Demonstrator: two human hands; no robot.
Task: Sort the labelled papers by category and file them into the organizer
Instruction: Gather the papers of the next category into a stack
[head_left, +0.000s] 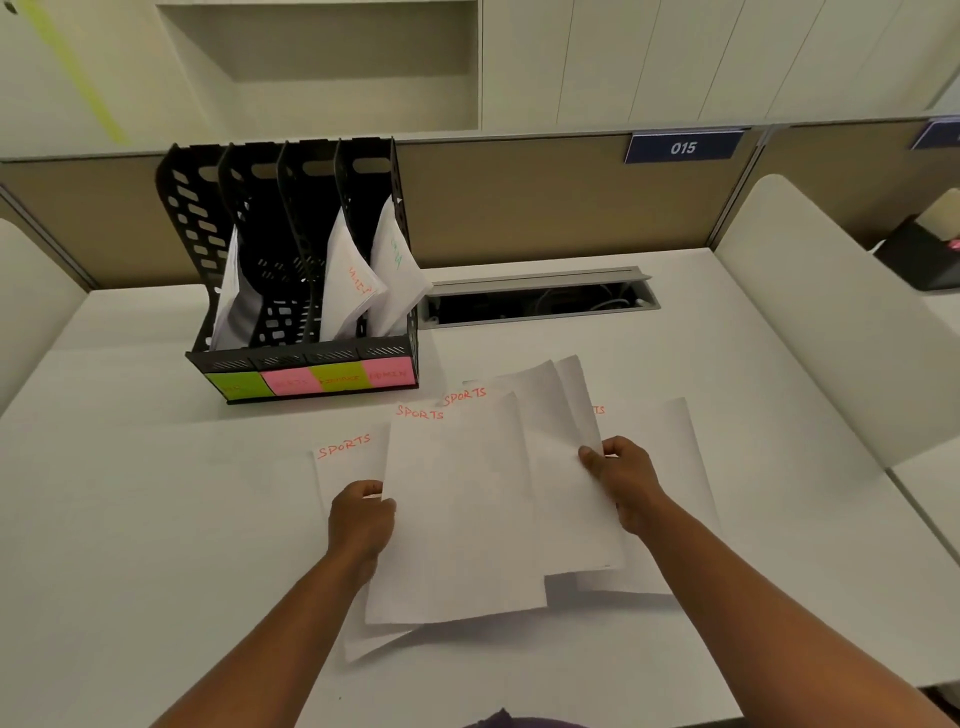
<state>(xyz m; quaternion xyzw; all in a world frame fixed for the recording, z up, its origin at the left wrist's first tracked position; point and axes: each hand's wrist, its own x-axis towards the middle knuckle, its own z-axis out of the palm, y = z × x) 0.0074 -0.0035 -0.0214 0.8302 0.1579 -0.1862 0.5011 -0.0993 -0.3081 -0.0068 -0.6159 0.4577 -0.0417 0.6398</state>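
Note:
Several white sheets (457, 499) marked SPORTS in orange lie fanned on the white desk (130, 519). My left hand (361, 519) grips the left edge of the overlapping sheets. At their right side, my right hand (621, 478) pinches the sheets, thumb on top. One more sheet (670, 467) lies flat under my right hand. The black four-slot organizer (291, 270) stands at the back left, with green and pink sticky labels (311, 382) on its front. Papers stand in its first, third and fourth slots; the second slot looks empty.
An open cable tray (540, 299) is sunk into the desk right of the organizer. Beige partitions close the back, one with a blue 015 sign (683, 148). White side dividers (810, 312) flank the desk. A black box (930, 254) sits on the neighbouring desk.

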